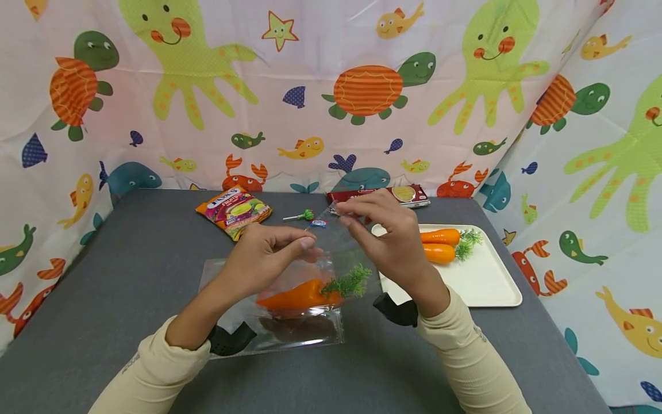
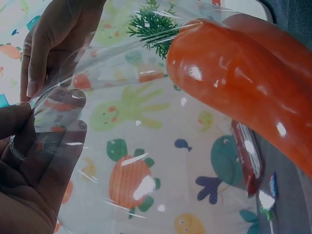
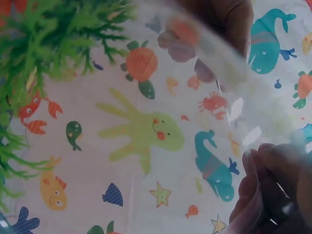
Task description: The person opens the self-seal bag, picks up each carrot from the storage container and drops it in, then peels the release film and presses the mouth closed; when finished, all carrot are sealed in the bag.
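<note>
A clear plastic bag [image 1: 289, 322] stands over the grey table, with an orange toy carrot [image 1: 297, 295] inside it, its green leafy top [image 1: 350, 282] pointing right. My left hand [image 1: 274, 253] pinches the bag's mouth on the left. My right hand [image 1: 380, 230] pinches the other side of the mouth, higher up. The left wrist view shows the carrot [image 2: 243, 92] through the bag film [image 2: 112, 146], close up. The right wrist view shows the green top [image 3: 29, 73] and my fingers [image 3: 273, 190] behind the film.
A white tray [image 1: 481, 276] to the right holds two more toy carrots [image 1: 439, 244]. A candy packet [image 1: 234, 210], a lollipop [image 1: 300, 217], a small wrapped sweet [image 1: 318, 223] and a dark red box [image 1: 403, 194] lie at the back. Printed curtains surround the table.
</note>
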### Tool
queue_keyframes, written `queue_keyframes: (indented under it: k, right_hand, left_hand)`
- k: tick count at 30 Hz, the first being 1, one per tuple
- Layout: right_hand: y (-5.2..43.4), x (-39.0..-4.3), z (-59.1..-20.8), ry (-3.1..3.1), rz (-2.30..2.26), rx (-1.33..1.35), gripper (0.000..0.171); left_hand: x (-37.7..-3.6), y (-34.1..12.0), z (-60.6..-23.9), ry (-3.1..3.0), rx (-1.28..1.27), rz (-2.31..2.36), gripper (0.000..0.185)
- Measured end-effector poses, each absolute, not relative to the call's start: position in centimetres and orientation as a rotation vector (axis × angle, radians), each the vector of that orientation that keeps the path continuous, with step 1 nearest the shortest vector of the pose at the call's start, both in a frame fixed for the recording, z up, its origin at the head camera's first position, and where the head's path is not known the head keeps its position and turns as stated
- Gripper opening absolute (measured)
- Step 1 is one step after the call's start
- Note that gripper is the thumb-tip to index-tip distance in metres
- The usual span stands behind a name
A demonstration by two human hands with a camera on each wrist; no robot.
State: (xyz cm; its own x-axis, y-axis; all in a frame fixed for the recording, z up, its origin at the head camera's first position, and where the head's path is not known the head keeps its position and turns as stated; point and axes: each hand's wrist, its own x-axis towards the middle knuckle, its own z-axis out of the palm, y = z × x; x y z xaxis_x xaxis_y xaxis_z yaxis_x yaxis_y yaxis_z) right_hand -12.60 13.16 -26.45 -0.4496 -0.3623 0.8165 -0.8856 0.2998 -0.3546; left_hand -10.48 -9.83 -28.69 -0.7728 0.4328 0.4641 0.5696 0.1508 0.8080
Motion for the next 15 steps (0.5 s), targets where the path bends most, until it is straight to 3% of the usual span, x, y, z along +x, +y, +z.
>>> queue_keyframes:
  k: [15]
  right_hand:
    - [13.3, -12.55, -26.39, -1.971, 0.895, 1.101, 0.027]
  left_hand:
    - [-10.24, -9.62, -28.28, -2.317, -0.996, -1.66, 0.017]
